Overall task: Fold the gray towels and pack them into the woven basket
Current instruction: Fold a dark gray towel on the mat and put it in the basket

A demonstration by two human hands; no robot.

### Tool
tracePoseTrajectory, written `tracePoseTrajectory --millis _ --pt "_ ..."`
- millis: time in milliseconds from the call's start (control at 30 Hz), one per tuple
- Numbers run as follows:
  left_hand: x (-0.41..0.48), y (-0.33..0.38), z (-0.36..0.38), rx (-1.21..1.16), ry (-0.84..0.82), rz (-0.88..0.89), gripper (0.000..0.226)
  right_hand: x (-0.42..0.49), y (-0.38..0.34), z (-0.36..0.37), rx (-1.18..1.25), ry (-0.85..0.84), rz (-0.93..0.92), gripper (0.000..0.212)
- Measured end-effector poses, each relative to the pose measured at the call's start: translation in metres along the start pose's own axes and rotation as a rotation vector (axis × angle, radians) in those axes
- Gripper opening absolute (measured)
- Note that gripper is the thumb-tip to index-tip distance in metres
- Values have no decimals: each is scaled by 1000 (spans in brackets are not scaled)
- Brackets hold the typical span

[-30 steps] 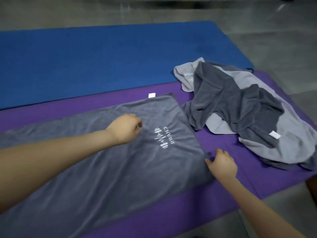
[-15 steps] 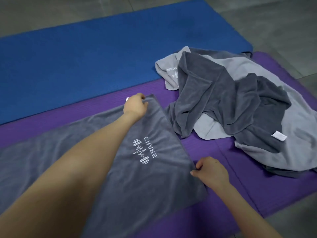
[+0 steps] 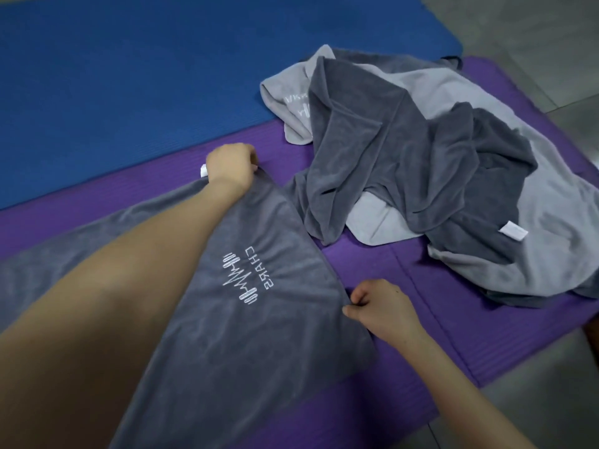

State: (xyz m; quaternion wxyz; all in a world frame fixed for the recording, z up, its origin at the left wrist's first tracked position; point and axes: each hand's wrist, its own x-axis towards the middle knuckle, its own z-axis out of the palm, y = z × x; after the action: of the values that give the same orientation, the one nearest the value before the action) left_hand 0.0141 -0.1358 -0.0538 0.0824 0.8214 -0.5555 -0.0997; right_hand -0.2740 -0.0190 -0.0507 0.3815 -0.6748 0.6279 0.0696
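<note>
A dark gray towel [image 3: 246, 345] with a white embroidered logo lies spread flat on the purple mat [image 3: 421, 319]. My left hand [image 3: 230, 168] grips its far right corner, beside a small white tag. My right hand [image 3: 379, 307] pinches the towel's right edge nearer to me. To the right lies a crumpled heap: a dark gray towel [image 3: 389, 163] draped over a light gray towel [image 3: 534, 222]. No woven basket is in view.
A blue mat [image 3: 129, 76] lies beyond the purple one. Gray tiled floor [image 3: 534, 34] shows at the top right and bottom right. A brown object [image 3: 591, 338] pokes in at the right edge.
My left hand moved from the towel's middle to its far corner and took hold of it. My right hand closed on the right edge. The view shifted closer.
</note>
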Motion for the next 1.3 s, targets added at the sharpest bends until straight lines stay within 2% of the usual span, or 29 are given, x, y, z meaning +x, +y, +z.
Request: tracePoseTrajectory --millis 67,200,333,433,533,667,767,933,1133,1300 --pt "-7 -11 -10 -196 19 -74 16 -3 -1 1 164 -40 2 20" --pt "-31 -35 -36 -752 -1 -326 22 -17 -20 -1 524 -207 -27 17" --pt "-56 -63 -73 -1118 4 -538 18 -35 -52 -4 586 -361 -135 15" --pt "-80 -97 -110 -1314 -99 -659 6 -54 -84 0 590 -507 -211 17" --pt "-111 -144 -148 -1412 -125 -669 16 -79 -126 17 504 -638 -317 20" --pt "-160 -219 -197 -1539 -48 -671 25 -119 -195 58 355 -782 -450 23" --pt "-199 -279 -228 -1547 -7 -695 30 -147 -249 90 300 -870 -495 24" --pt "-260 -370 -267 -1455 -6 -742 34 -187 -325 151 226 -1004 -459 26" --pt "-315 -474 -275 -1546 131 -725 36 -231 -392 240 22 -1218 -411 31" --pt "-346 -533 -272 -1623 235 -696 33 -257 -433 314 37 -1334 -363 31"
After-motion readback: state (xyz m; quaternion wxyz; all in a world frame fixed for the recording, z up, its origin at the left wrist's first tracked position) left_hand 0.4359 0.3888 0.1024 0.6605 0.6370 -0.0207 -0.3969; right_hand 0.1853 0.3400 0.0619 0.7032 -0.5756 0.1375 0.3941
